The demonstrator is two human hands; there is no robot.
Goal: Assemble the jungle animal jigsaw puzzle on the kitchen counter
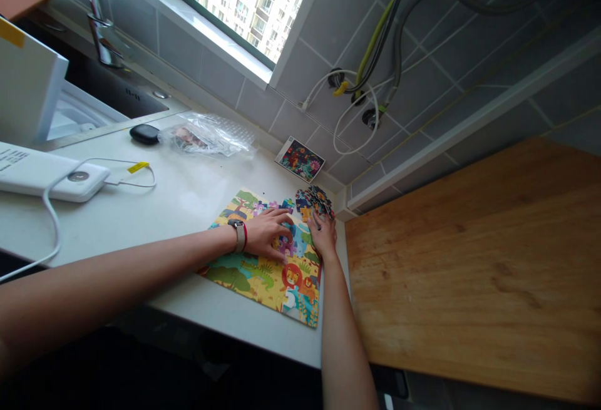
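Puzzle [263,275], one: laid at right end of counter [178,216], near front edge. Hands, two: left hand [267,231] spread wide over puzzle; right hand [323,238] at piece pile [320,200], finger grip cannot be told. Puzzle best kept steady, pieces best picked singly. Pile, one, pieces uncountable; picture card [300,159], one, by back edge; plastic bag [211,134], one.

The puzzle [263,291] has yellow-and-green animal patterns; the counter [188,200] is white.
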